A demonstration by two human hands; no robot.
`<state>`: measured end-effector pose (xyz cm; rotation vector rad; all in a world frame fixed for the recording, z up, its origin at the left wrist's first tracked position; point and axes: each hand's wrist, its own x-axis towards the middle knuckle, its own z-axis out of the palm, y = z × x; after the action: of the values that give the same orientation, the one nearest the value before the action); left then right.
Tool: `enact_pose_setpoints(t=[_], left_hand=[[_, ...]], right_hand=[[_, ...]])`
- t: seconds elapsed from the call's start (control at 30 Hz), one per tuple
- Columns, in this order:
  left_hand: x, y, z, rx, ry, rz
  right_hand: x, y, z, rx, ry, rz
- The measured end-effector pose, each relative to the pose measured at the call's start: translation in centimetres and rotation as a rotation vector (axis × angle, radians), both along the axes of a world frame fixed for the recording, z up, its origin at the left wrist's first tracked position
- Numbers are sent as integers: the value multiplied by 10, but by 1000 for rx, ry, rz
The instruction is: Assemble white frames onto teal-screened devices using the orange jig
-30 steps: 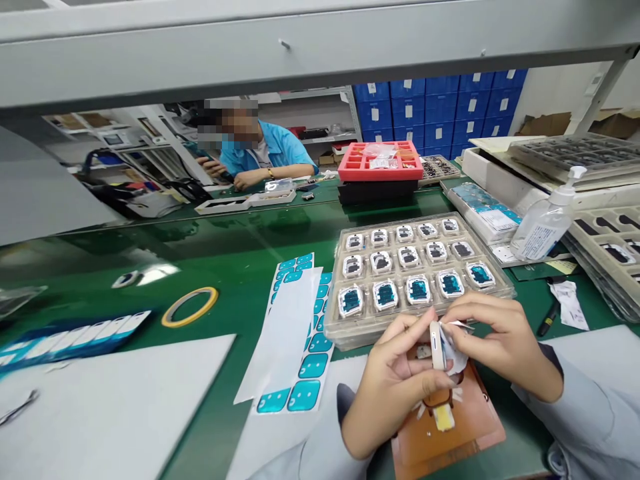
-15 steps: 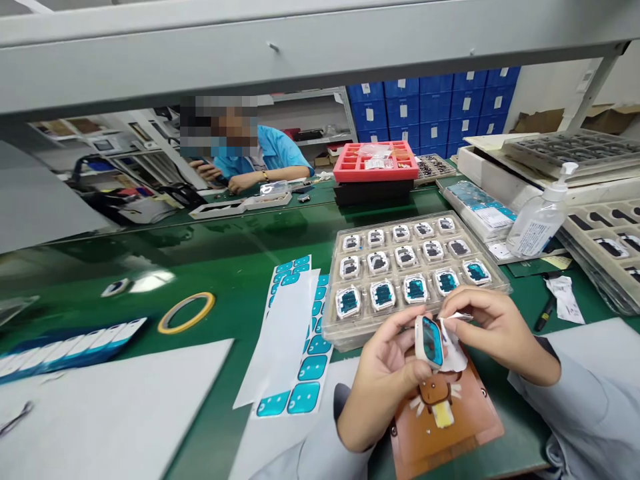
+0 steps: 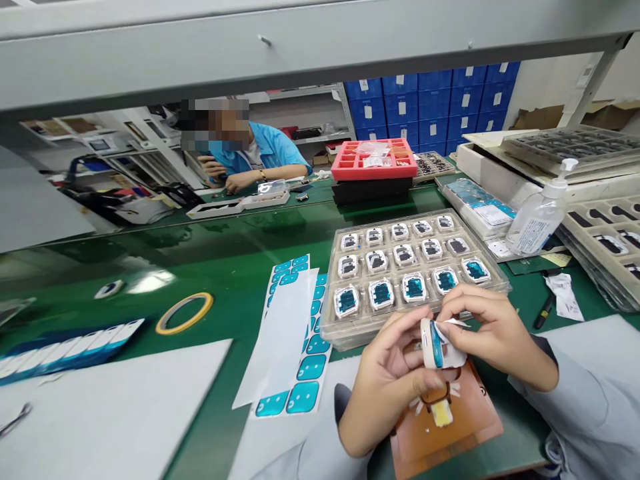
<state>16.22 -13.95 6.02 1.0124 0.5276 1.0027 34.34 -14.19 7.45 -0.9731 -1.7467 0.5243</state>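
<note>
While I am watching from afar through the head camera, a blue sticker sheet (image 3: 313, 368) is lying leftmost of what matters on the green table (image 3: 240, 287). Next, the left hand (image 3: 381, 379) is gripping a small white-edged casing (image 3: 433, 347) by its rim, index finger above, thumb below, over an orange mat (image 3: 450, 443). Beside its blue face, a white cloth (image 3: 454, 359) is hanging, pinched by the right hand (image 3: 487, 323). I am judging the casing light and stiff, its glossy face probably slippery and scratchable, so I am favouring the rim for holding; the cloth is looking limp.
</note>
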Motion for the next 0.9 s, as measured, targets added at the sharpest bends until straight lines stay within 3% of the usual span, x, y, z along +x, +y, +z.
enact_pose_setpoints(t=[0.9], left_hand=[[-1,0,-2,28,37,-4]], right_hand=[[-4,-3,-2,-45,16,-31]])
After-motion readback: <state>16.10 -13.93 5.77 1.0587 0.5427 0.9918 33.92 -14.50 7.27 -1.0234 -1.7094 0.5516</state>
